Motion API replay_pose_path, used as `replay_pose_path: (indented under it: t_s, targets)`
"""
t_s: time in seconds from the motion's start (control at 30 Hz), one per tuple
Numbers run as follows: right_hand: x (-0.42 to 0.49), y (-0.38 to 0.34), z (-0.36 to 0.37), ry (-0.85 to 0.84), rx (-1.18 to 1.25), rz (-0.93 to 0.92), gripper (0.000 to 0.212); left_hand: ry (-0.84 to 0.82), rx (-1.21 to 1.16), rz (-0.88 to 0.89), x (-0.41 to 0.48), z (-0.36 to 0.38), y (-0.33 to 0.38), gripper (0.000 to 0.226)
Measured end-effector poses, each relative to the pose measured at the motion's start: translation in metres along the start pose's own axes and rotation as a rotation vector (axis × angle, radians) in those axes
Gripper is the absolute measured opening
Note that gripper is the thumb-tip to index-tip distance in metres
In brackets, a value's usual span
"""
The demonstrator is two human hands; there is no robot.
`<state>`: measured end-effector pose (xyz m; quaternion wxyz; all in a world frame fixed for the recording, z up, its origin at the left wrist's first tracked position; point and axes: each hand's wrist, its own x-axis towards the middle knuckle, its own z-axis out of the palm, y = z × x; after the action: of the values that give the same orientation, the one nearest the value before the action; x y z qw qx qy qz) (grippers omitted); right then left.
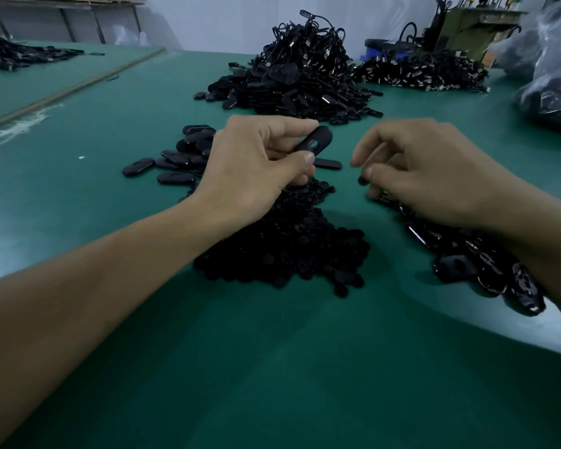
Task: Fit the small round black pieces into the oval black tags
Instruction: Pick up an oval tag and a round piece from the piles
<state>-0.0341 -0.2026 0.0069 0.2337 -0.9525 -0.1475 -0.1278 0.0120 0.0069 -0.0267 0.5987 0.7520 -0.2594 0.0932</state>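
Your left hand [256,163] pinches an oval black tag [314,142] between thumb and forefinger, above the heap of round pieces [289,247]. Your right hand [434,170], blurred, fingers curled, pinches one small round black piece [361,180]. A clear plastic bag [551,76] holds dark parts.

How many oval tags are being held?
1. The left hand pinches an oval tag; the right hand seems to pinch only a round piece, though its palm is hidden.
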Motion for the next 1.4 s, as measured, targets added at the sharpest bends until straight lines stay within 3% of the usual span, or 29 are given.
replay_pose_path:
  t_s: [0.27,0.37,0.77,1.4]
  targets:
    - [-0.004,-0.011,0.004,0.080,0.310,-0.014,0.018,-0.054,0.106,0.005,-0.001,0.000,0.000,0.037]
    - [-0.002,-0.012,0.004,0.111,0.356,-0.028,0.021,-0.063,0.116,-0.001,-0.002,0.000,0.001,0.023]
    - [0.000,-0.009,0.006,0.148,0.274,-0.048,0.011,-0.046,0.058,-0.020,-0.002,0.000,0.003,0.016]
    - [-0.006,-0.024,0.010,0.202,0.101,-0.046,0.027,-0.055,0.098,0.018,-0.007,0.008,0.010,0.023]
